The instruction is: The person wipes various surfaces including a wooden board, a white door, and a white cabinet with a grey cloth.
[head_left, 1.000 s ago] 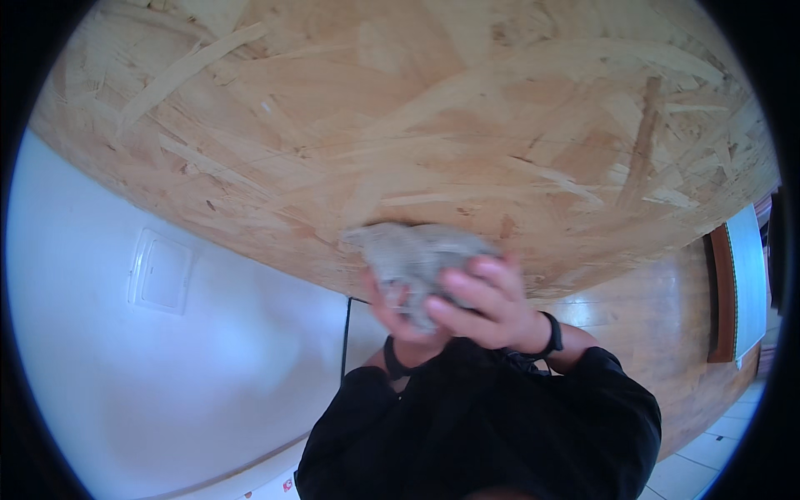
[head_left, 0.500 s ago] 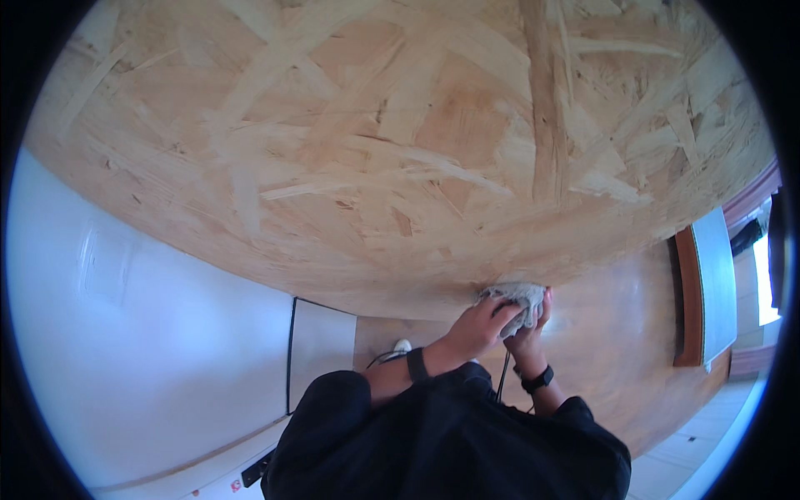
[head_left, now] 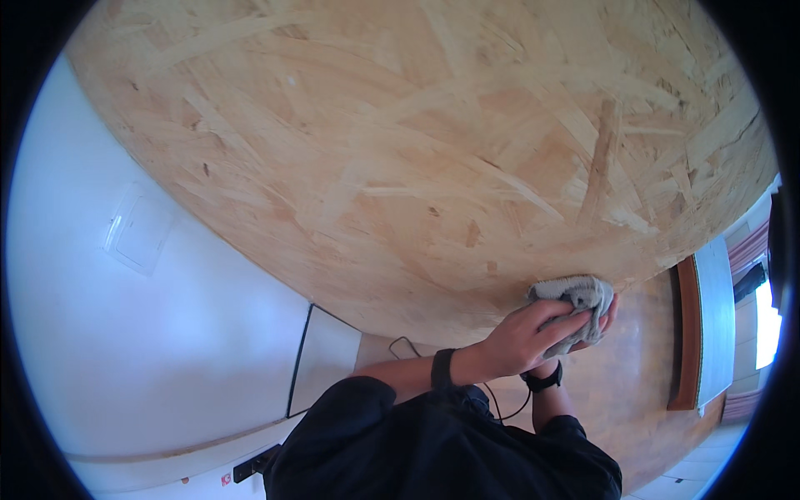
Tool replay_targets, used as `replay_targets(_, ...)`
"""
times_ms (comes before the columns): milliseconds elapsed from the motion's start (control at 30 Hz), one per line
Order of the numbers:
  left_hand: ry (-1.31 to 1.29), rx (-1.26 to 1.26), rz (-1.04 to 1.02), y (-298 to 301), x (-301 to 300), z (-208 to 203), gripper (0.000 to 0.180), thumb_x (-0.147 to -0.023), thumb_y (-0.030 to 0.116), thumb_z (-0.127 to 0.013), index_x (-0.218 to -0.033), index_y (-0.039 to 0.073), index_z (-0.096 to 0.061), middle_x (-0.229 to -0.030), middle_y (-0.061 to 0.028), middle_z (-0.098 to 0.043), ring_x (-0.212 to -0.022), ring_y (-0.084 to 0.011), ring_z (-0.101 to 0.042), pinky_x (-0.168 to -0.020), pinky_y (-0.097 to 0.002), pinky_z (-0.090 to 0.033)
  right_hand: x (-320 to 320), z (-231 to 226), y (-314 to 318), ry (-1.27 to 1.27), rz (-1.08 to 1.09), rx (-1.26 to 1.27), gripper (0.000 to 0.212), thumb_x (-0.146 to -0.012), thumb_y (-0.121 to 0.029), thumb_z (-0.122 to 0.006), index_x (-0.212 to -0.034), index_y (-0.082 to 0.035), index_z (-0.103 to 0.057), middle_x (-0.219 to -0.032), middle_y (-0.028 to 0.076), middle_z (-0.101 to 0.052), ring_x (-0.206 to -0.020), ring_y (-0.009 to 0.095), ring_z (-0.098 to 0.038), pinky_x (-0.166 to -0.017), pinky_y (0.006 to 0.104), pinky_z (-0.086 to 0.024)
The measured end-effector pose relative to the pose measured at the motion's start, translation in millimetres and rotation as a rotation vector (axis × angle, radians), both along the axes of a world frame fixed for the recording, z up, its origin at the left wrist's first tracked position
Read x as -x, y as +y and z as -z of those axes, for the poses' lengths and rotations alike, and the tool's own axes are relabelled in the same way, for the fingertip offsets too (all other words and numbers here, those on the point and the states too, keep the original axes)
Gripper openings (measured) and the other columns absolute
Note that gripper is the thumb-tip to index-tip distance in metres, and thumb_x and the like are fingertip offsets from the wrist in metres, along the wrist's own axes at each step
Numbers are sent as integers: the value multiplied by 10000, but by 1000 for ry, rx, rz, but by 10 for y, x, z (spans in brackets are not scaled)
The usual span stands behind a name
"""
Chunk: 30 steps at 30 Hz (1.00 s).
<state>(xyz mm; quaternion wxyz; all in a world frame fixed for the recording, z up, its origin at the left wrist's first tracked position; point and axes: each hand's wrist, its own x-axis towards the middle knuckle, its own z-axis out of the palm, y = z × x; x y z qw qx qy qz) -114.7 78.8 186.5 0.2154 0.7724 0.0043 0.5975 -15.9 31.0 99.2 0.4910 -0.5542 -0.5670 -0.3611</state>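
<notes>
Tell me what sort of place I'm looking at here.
Probably an indoor room, maybe under fit-out: a large strand-board panel beside a plain white wall, with wood flooring beyond. Both hands press a grey cloth against the panel.

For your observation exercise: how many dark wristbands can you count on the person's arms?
2: one wristband on the left arm, one wristband on the right arm, below the grey cloth both hands press to the chipboard panel.
</notes>
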Motion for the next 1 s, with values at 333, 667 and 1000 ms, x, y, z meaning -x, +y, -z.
replay_targets(333,259,164,-71,359,648,966,530,-587,75,-678,-1083,89,-492,-969,-104,-508,-848,-282,-556,-638,-337,-494,320,946,328,40,-276,204,401,-842,-342,-404,-1146,-101,-302,-1218,203,-263,-1125,443,-287,-878,583,-282)
replay_targets(667,-265,333,-853,760,1596,411,305,-677,27,-560,-973,-7,-497,-917,-131,-501,-826,-291,-502,-739,-351,-409,1759,-384,1265,-37,-567,143,361,-722,-179,-520,-1067,-76,-550,-1104,81,-506,-1050,215,-464,-850,348,-336)
replay_targets(1000,82,798,-874,1075,2346,1553,330,-808,121,-545,-1065,-15,-388,-941,-100,-502,-849,-166,-486,-742,-284,-404,2295,235,1577,-244,-644,660,412,-725,-142,-530,-1136,-114,-511,-1216,40,-454,-1127,195,-416,-947,359,-248)
